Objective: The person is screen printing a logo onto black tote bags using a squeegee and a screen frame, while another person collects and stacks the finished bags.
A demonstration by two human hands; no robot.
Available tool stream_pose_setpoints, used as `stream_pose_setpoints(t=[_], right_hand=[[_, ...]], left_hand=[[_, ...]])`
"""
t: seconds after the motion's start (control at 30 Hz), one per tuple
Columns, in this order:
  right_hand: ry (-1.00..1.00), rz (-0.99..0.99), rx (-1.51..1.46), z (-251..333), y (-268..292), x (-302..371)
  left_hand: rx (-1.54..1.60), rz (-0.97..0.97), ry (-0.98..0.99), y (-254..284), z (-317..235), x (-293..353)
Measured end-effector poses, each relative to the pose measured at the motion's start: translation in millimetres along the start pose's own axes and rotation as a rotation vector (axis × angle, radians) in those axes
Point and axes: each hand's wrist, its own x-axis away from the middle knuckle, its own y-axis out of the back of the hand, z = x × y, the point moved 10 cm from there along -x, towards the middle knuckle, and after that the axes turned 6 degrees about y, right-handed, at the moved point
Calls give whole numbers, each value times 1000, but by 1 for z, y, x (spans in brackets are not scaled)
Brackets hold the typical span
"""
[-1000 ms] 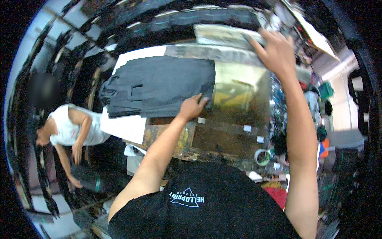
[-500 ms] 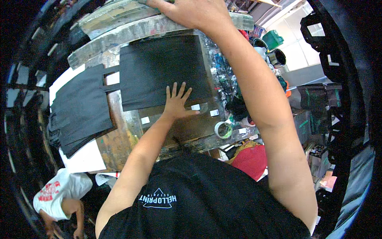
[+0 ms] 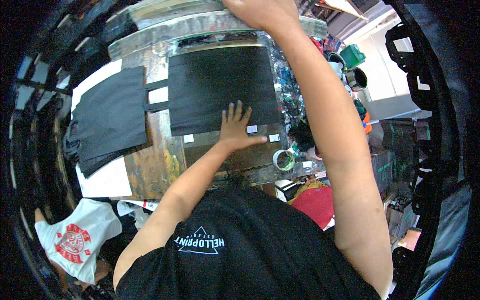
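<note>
Your left hand (image 3: 234, 133) is lying palm down with the fingers spread wide, fingertips resting on the near edge of a black cloth bag (image 3: 217, 82); nothing is being gripped. Your right hand (image 3: 266, 14) is reaching over the long, paint-stained bar (image 3: 165, 35) at the far side; its fingers are running out of view, so you cannot tell how tight its grip is or whether it is holding anything.

The bag is lying flat on a brown board (image 3: 250, 157), its straps (image 3: 157, 84) pointing left toward a pile of similar black bags (image 3: 112, 115), which is sitting on a white sheet (image 3: 106, 181).

Handling, by judgement: probably light, soft and limp, likely to be creasing or sliding if tugged from one spot; hardly fragile. Best hold is likely at two corners, or a corner and the straps, with an open palm steadying the near edge.

Looks: plain matte black, roughly rectangular, mostly smooth, with no print showing on the upper face. The two straps are framing a pale gap. Small white tags (image 3: 252, 129) are dotting the near side, one just beside your left thumb; a roll of tape (image 3: 284, 160) is standing further right.
</note>
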Motion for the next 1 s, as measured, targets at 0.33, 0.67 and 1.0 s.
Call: stream_pose_setpoints(t=[0.33, 0.67, 1.0], right_hand=[[98, 333, 69, 47, -70, 172], [18, 804, -35, 38, -195, 240], [58, 592, 123, 60, -211, 279]], left_hand=[[2208, -105, 170, 202, 101, 135], [2032, -129, 592, 39, 177, 155], [1946, -51, 668, 19, 182, 150]])
